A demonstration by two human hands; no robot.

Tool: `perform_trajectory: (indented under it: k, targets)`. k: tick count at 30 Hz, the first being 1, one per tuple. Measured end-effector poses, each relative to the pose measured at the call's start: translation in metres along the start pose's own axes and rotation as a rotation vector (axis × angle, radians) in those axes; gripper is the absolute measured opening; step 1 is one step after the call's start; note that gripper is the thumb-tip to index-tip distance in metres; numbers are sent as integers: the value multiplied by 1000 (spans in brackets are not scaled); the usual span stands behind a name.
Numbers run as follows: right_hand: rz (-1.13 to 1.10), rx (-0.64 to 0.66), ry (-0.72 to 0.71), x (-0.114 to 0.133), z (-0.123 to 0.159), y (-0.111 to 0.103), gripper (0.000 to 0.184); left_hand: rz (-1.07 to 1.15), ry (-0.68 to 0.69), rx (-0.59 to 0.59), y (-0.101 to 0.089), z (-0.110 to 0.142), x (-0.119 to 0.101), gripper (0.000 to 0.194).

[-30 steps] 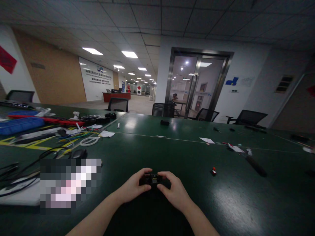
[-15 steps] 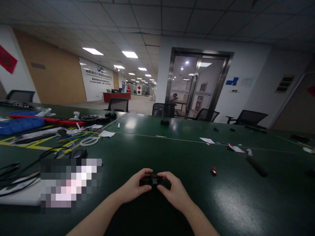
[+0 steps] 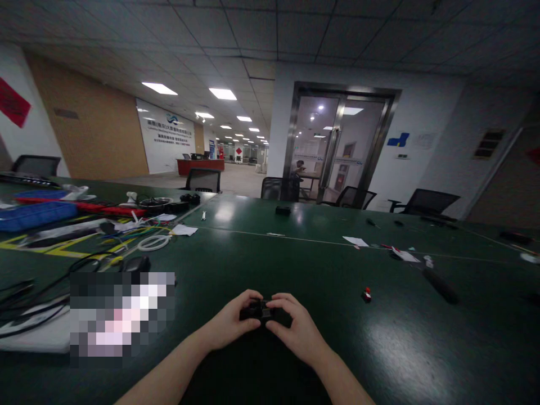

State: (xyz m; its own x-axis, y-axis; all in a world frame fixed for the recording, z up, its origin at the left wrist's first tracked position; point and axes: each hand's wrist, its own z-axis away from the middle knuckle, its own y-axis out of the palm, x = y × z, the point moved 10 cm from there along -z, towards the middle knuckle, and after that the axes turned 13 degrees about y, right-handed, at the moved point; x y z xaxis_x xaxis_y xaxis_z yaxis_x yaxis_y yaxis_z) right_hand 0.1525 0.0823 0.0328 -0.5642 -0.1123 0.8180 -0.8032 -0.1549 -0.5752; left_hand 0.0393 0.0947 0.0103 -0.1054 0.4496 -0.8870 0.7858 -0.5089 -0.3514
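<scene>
A small black part (image 3: 264, 311), block-like and too dark to identify, sits between my two hands near the front of the green table (image 3: 312, 270). My left hand (image 3: 234, 319) is closed around its left side, with thumb in front and fingers behind. On the other side, my right hand (image 3: 295, 323) grips it with the thumb low and the fingertips over its right end. Much of the part is hidden by my fingers. To the right, apart from both hands, lies a small red and black piece (image 3: 367, 294).
Cables, a black mouse (image 3: 137, 264), a white coiled cable (image 3: 153, 242) and a blue tray (image 3: 37, 215) crowd the left side. A black block (image 3: 282, 210) lies farther back. At right are papers (image 3: 405, 255) and a dark long-handled object (image 3: 439, 285). Chairs (image 3: 202, 180) line the far edge.
My right hand's thumb and fingertips have shifted slightly left over the black part. My left hand has barely moved.
</scene>
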Motion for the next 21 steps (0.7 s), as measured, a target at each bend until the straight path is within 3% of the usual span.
perform_trajectory:
  k: [21]
  targets:
    - [-89, 4, -9, 1, 2, -1, 21, 44, 12, 3, 1, -1, -3, 40]
